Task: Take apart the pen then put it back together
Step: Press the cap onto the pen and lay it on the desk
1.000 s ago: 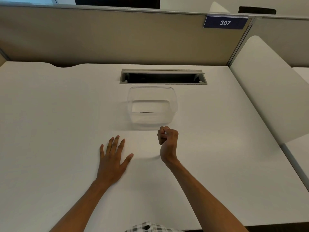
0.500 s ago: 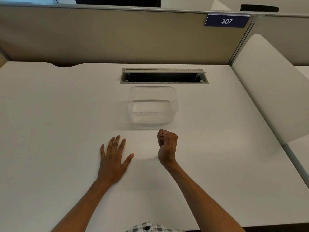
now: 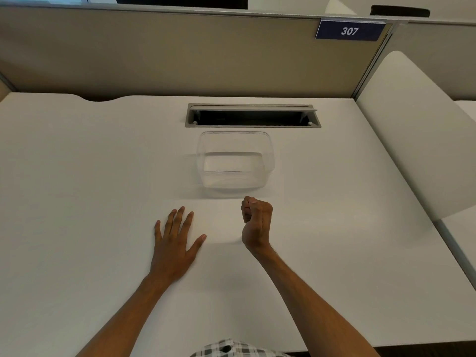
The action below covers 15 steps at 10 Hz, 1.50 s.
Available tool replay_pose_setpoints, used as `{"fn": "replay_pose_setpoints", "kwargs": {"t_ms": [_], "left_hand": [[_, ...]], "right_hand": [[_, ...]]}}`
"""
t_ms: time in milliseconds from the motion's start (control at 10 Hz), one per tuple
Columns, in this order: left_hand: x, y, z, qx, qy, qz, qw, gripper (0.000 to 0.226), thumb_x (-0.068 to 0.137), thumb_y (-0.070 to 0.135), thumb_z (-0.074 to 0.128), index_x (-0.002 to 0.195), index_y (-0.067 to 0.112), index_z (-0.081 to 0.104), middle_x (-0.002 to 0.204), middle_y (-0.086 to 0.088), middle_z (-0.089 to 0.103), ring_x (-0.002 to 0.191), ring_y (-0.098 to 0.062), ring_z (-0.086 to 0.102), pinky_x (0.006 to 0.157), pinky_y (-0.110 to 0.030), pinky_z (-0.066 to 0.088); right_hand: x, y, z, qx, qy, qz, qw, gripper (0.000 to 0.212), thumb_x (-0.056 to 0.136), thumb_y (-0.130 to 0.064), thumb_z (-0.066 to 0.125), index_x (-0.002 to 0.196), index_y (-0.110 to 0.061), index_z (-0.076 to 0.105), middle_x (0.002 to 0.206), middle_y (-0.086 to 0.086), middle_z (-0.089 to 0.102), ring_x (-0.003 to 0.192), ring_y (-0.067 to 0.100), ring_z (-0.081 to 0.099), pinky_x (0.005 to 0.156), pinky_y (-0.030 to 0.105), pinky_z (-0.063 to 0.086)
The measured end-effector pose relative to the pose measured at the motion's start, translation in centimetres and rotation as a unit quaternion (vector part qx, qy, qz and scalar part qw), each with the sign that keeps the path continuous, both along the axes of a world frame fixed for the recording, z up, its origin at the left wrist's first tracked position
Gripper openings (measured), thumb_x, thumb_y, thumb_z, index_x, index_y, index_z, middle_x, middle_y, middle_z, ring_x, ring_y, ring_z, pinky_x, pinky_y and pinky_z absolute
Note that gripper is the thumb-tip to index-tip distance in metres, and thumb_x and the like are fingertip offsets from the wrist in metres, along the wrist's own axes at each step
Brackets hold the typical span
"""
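Observation:
My left hand (image 3: 175, 243) lies flat on the white desk (image 3: 77, 189), fingers straight and spread, touching nothing else. To its right, my right hand (image 3: 257, 220) is curled into a fist, thumb side up, just in front of a clear plastic container (image 3: 268, 150). Nothing shows inside the fist. A thin dark line (image 3: 226, 171) lies low inside the container; I cannot tell whether it is the pen. No pen is plainly visible anywhere else.
A grey cable slot (image 3: 253, 115) is cut into the desk behind the container. A beige partition (image 3: 180, 52) with a blue "307" sign (image 3: 349, 30) closes off the back. A white side panel (image 3: 412, 130) borders the desk on the right.

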State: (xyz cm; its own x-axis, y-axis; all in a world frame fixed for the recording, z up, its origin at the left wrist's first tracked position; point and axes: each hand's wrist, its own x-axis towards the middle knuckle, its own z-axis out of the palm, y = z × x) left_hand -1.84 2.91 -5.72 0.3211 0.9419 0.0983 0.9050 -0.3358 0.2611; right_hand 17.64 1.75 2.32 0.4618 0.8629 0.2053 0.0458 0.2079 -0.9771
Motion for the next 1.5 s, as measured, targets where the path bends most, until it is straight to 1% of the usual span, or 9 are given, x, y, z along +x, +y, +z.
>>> {"fn": "replay_pose_setpoints", "kwargs": {"t_ms": [500, 700, 800, 900, 1000, 1100, 1300, 1400, 1500], "left_hand": [[-0.1, 0.0, -0.1, -0.001, -0.001, 0.0, 1.0, 0.072, 0.09, 0.065, 0.022, 0.146, 0.021, 0.03, 0.156, -0.006, 0.025, 0.144, -0.023, 0.017, 0.115, -0.055, 0.01], [0.0, 0.1, -0.1, -0.006, 0.003, 0.001, 1.0, 0.074, 0.089, 0.067, 0.019, 0.147, 0.021, 0.028, 0.156, -0.006, 0.024, 0.145, -0.023, 0.016, 0.115, -0.054, 0.01], [0.0, 0.1, -0.1, -0.006, 0.004, 0.002, 1.0, 0.074, 0.089, 0.067, 0.019, 0.147, 0.022, 0.028, 0.156, -0.006, 0.024, 0.145, -0.023, 0.016, 0.115, -0.054, 0.01], [0.0, 0.0, -0.1, -0.006, 0.001, 0.002, 1.0, 0.074, 0.089, 0.067, 0.019, 0.146, 0.021, 0.029, 0.156, -0.006, 0.024, 0.145, -0.023, 0.017, 0.115, -0.054, 0.01], [0.0, 0.0, 0.0, -0.005, -0.001, 0.002, 1.0, 0.073, 0.089, 0.067, 0.02, 0.146, 0.021, 0.029, 0.156, -0.006, 0.025, 0.144, -0.023, 0.017, 0.115, -0.054, 0.01], [0.0, 0.0, 0.0, -0.004, -0.004, 0.002, 1.0, 0.073, 0.089, 0.067, 0.02, 0.146, 0.021, 0.03, 0.156, -0.006, 0.026, 0.144, -0.022, 0.017, 0.115, -0.054, 0.011], [0.1, 0.0, 0.0, -0.002, -0.003, 0.003, 1.0, 0.074, 0.089, 0.067, 0.018, 0.145, 0.021, 0.032, 0.155, -0.005, 0.027, 0.144, -0.022, 0.019, 0.114, -0.054, 0.011], [0.1, -0.1, 0.0, 0.0, -0.005, 0.002, 1.0, 0.073, 0.089, 0.067, 0.019, 0.145, 0.021, 0.033, 0.155, -0.005, 0.028, 0.144, -0.022, 0.019, 0.114, -0.053, 0.011], [0.1, -0.1, 0.1, 0.003, -0.009, 0.001, 1.0, 0.073, 0.09, 0.067, 0.019, 0.144, 0.02, 0.034, 0.154, -0.005, 0.029, 0.143, -0.022, 0.02, 0.114, -0.054, 0.012]], "right_hand": [[0.0, 0.0, 0.1, 0.007, 0.002, 0.003, 1.0, 0.031, 0.083, -0.03, 0.033, 0.055, -0.035, 0.021, 0.048, -0.011, 0.018, 0.05, 0.006, 0.013, 0.051, 0.024, 0.009], [-0.2, -0.2, 0.0, 0.006, 0.001, -0.003, 1.0, 0.029, 0.082, -0.03, 0.032, 0.056, -0.026, 0.021, 0.048, -0.01, 0.018, 0.05, 0.006, 0.014, 0.049, 0.024, 0.01], [-0.3, -0.5, 0.0, 0.007, -0.003, -0.001, 1.0, 0.029, 0.082, -0.03, 0.032, 0.056, -0.028, 0.021, 0.048, -0.011, 0.019, 0.05, 0.005, 0.014, 0.05, 0.024, 0.01], [-0.2, -0.8, -0.1, 0.004, -0.001, 0.007, 1.0, 0.034, 0.083, -0.03, 0.033, 0.051, -0.036, 0.024, 0.046, -0.012, 0.02, 0.049, 0.004, 0.014, 0.052, 0.025, 0.01], [0.0, -0.9, -0.1, -0.004, 0.001, 0.008, 1.0, 0.035, 0.083, -0.031, 0.033, 0.049, -0.037, 0.026, 0.045, -0.011, 0.02, 0.048, 0.004, 0.014, 0.052, 0.025, 0.01], [0.2, -1.0, 0.0, -0.009, 0.005, 0.006, 1.0, 0.034, 0.085, -0.034, 0.033, 0.053, -0.036, 0.023, 0.047, -0.011, 0.019, 0.049, 0.004, 0.014, 0.052, 0.025, 0.01], [0.4, -1.2, 0.3, -0.021, -0.019, 0.004, 1.0, 0.03, 0.085, -0.035, 0.031, 0.059, -0.027, 0.019, 0.048, -0.012, 0.017, 0.049, 0.007, 0.014, 0.05, 0.023, 0.011], [0.7, -1.3, 0.2, -0.024, -0.029, -0.001, 0.999, 0.033, 0.087, -0.037, 0.031, 0.058, -0.027, 0.019, 0.045, -0.012, 0.019, 0.048, 0.008, 0.015, 0.049, 0.023, 0.013], [1.3, -1.5, 0.2, -0.037, -0.036, -0.007, 0.999, 0.038, 0.088, -0.036, 0.032, 0.056, -0.019, 0.022, 0.046, -0.008, 0.023, 0.048, 0.013, 0.018, 0.049, 0.026, 0.014]]}}
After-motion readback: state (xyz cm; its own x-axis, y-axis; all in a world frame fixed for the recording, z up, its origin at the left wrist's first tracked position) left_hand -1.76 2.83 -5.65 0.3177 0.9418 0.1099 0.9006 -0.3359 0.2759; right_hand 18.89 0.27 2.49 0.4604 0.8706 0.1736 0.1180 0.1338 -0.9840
